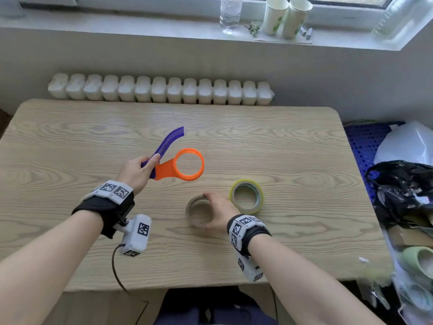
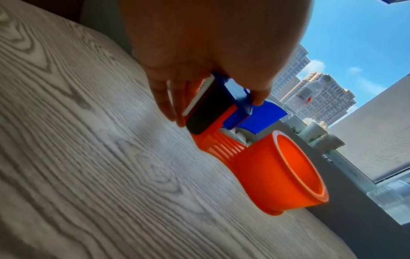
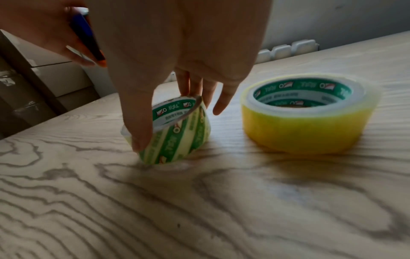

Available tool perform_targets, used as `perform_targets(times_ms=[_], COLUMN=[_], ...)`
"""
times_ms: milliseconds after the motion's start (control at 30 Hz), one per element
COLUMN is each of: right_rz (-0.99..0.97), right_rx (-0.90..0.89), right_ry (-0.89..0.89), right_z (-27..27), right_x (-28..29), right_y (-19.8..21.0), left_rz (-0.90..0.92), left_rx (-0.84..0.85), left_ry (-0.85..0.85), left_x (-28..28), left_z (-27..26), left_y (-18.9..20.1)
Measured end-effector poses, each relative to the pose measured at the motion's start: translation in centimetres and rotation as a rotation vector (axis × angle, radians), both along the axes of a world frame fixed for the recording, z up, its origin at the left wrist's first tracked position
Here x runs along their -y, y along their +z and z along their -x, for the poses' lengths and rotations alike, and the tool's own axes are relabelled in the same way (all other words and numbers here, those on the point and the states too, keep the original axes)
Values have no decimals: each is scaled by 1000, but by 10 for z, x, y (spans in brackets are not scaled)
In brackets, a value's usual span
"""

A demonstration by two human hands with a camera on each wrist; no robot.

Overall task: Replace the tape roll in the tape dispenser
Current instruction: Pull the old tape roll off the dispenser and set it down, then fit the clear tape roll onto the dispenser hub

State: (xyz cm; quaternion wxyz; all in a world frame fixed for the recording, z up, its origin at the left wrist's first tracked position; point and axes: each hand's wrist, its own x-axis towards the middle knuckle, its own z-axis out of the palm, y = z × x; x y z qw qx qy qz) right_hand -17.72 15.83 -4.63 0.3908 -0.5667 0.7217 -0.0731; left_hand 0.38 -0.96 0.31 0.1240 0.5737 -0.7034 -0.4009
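My left hand (image 1: 138, 171) grips the handle of an orange and blue tape dispenser (image 1: 178, 164) held above the wooden table (image 1: 70, 137). Its orange ring (image 2: 281, 171) has no roll on it, and its blue flap (image 1: 169, 140) stands up. My right hand (image 1: 218, 213) holds an empty cardboard tape core (image 1: 198, 211) with green print, thumb on the near side and fingers on the far rim (image 3: 177, 129), at the table surface. A full yellow tape roll (image 1: 246, 196) lies flat just right of the core (image 3: 308, 113).
A white radiator (image 1: 159, 90) runs behind the table. The windowsill holds a water bottle (image 1: 230, 12) and two paper cups (image 1: 285, 17). Bags and a blue crate (image 1: 370, 146) crowd the table's right side.
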Motion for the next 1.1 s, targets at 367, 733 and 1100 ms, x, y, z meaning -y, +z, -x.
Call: perform_targets(times_ms=[367,733,1100], right_rz=[80,15,29], right_rx=[-13,-220,-111], right_ry=[-35,-352,-403], right_z=[9,75,87], right_x=[-8,-40,-32], right_y=[-2,-8,-1], left_rz=[-10,-29,-47], left_rx=[27,5,25], left_ry=[-47,-84,-78], left_x=[-8,-19,-32], left_z=[14,42,41], left_y=[-11,-16,-11])
